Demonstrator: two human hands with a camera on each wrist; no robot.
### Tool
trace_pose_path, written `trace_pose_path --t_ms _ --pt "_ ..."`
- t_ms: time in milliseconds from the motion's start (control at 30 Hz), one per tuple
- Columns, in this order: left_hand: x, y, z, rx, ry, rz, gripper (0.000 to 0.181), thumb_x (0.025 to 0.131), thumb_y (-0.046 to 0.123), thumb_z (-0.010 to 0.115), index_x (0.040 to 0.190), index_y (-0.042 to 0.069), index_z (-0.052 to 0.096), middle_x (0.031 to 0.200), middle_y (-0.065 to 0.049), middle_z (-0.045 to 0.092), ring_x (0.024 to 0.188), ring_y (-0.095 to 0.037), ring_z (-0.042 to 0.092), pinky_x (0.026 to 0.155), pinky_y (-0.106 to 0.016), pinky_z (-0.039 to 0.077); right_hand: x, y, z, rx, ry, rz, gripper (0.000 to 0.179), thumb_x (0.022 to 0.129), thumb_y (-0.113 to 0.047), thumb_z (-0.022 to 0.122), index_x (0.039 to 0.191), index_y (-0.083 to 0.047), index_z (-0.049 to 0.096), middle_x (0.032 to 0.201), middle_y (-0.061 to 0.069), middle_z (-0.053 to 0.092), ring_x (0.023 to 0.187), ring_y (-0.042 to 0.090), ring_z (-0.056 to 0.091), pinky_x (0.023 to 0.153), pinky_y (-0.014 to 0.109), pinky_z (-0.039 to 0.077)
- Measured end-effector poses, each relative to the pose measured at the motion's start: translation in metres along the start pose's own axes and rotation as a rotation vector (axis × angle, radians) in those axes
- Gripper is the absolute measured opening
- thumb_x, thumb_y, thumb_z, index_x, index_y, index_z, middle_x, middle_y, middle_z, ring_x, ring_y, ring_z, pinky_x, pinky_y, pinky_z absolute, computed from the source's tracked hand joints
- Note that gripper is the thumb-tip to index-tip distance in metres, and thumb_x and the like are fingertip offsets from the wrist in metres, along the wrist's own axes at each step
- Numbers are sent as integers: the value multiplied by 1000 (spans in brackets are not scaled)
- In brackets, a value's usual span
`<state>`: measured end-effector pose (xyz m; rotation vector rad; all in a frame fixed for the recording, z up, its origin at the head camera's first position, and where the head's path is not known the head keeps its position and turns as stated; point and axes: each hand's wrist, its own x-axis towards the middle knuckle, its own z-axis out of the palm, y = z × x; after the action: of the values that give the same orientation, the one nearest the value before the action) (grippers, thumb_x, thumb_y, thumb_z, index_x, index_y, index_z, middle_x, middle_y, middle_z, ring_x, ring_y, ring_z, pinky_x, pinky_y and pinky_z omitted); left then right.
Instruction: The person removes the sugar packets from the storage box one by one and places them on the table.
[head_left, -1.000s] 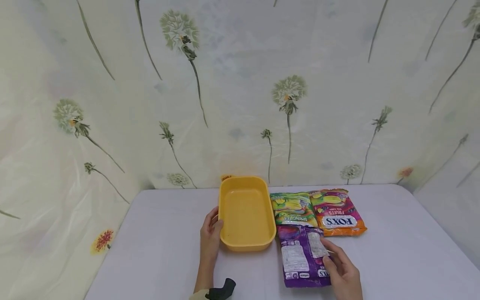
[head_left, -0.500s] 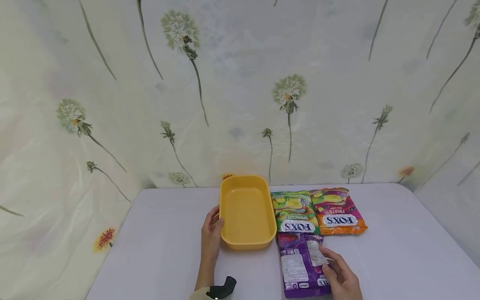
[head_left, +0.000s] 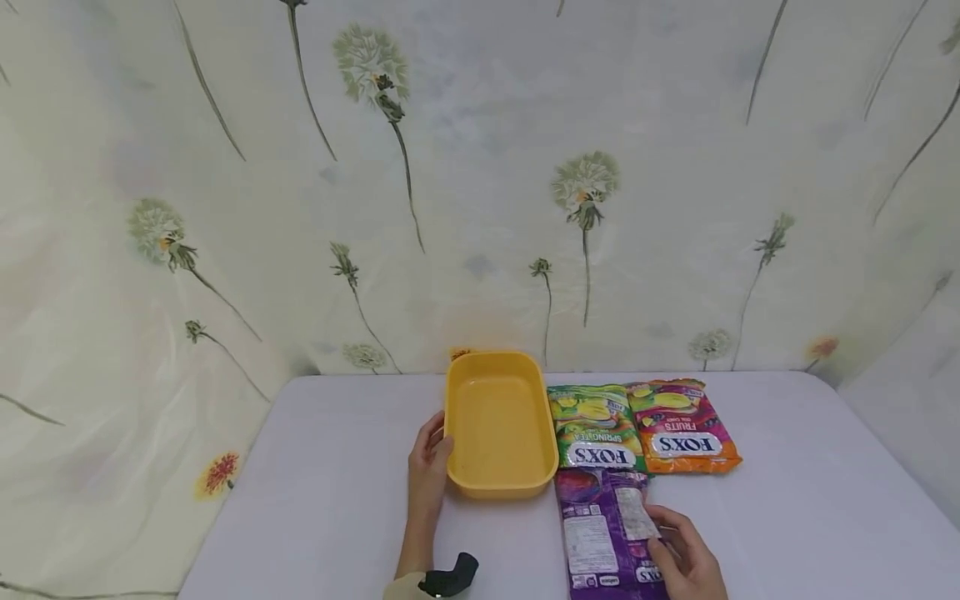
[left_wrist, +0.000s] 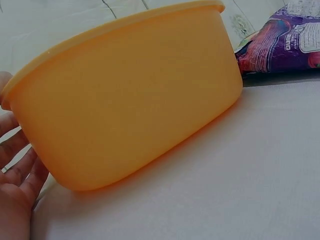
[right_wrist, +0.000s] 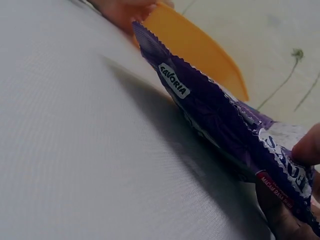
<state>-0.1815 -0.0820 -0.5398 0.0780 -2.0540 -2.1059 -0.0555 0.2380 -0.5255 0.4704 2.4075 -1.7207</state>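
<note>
A yellow plastic tub (head_left: pixel 501 492) stands on the white-covered table. My left hand (head_left: pixel 429 471) holds its left side, the thumb at the rim and the fingers along the outer wall; part of that hand (left_wrist: pixel 17 185) shows in the left wrist view. My right hand (head_left: pixel 686 554) pinches the right edge of a purple candy bag (head_left: pixel 592 533), thumb on top and fingers beneath. In the right wrist view this purple bag (right_wrist: pixel 215 115) is tilted and casts a shadow on the cloth. Its near end runs out of the head view.
Right of the tub lie a green Fox's Spring Tea candy bag (head_left: pixel 596 425) and an orange-and-red Fox's Fruits bag (head_left: pixel 684 425), side by side. Behind the table (head_left: pixel 322 500) hangs a dandelion-printed curtain (head_left: pixel 465 183).
The purple bag and right hand have moved slightly toward me, uncovering the green bag's Fox's label. The left hand stays on the tub. The head view has shifted a little.
</note>
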Motion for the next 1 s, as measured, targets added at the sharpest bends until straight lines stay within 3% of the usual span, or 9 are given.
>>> trace_pose_path --t_ms 267,467,667,800,1000 --pt "1 -5 4 -16 18 30 38 95 16 53 132 25 52 135 1 53 122 -17 53 101 -24 46 -2 -2 -4 14 26 -30 50 94 -9 43 141 -17 31 134 5 42 101 1 51 82 25 52" --pt "-1 -3 -5 -12 37 28 38 95 16 54 132 24 52 135 -1 54 123 -18 54 101 -23 46 -2 -3 2 32 -2 -13 53 92 -5 41 142 -17 28 132 3 37 100 3 51 81 25 52" --pt "-5 0 -15 -20 82 7 36 94 16 55 129 25 55 132 1 56 120 -16 55 96 -17 47 -4 -2 9 14 -12 -98 48 97 -14 45 142 -16 29 131 3 38 101 -2 50 82 21 51" --pt "-10 1 -18 -42 65 15 37 95 14 54 132 20 53 135 -4 54 123 -20 54 95 -13 45 -6 -1 8 10 -13 -87 48 99 -23 46 142 -16 28 132 1 38 103 -5 46 84 18 50" --pt "-8 11 -19 2 29 66 37 98 27 50 134 20 50 137 1 53 128 -14 50 100 -11 40 -4 -4 11 -9 79 -147 45 100 -26 42 141 -11 31 130 3 43 103 -9 43 81 13 48"
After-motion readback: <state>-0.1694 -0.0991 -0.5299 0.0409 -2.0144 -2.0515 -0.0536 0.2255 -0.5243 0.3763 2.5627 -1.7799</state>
